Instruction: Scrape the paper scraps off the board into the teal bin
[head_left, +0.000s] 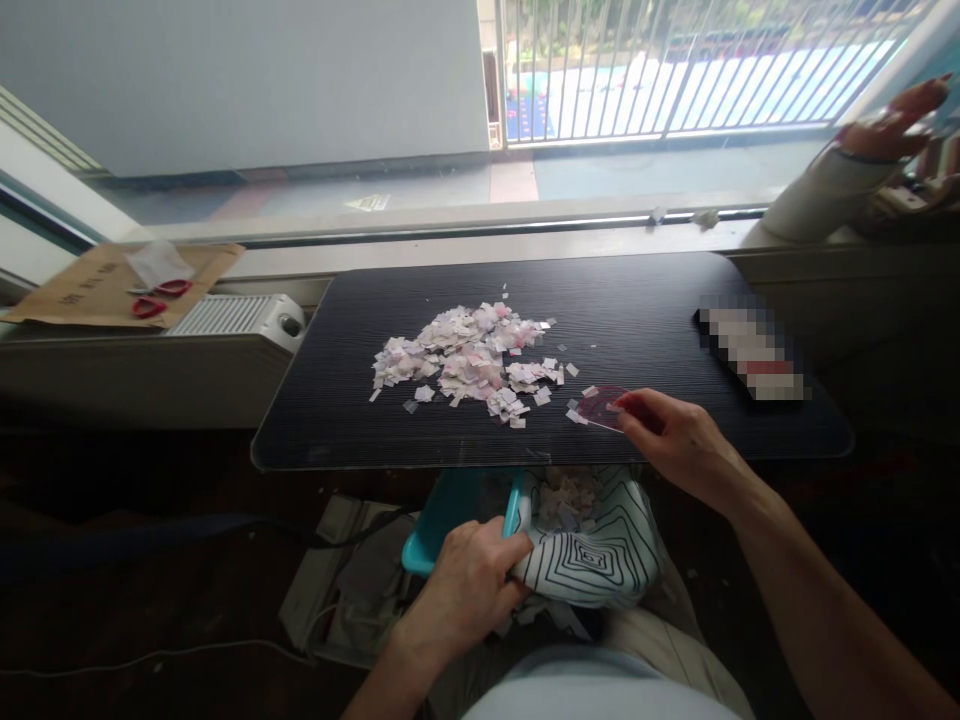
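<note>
A loose heap of small cut paper pieces lies on a dark wood-grain tabletop. Near the front edge, my right hand pinches a thin, see-through reddish sheet with a curved edge, held against the table, with a few paper bits at its left. Below the edge, my left hand is closed on the near side of a white cloth bag with black line patterns, right beside the rim of a turquoise bin. Paper scraps are inside the bag. My left fingertips are partly hidden.
A blurred-out dark object lies on the table's right. Red-handled scissors rest on brown paper beside a white radiator. The window sill runs behind the table. A white device with a cable is on the floor.
</note>
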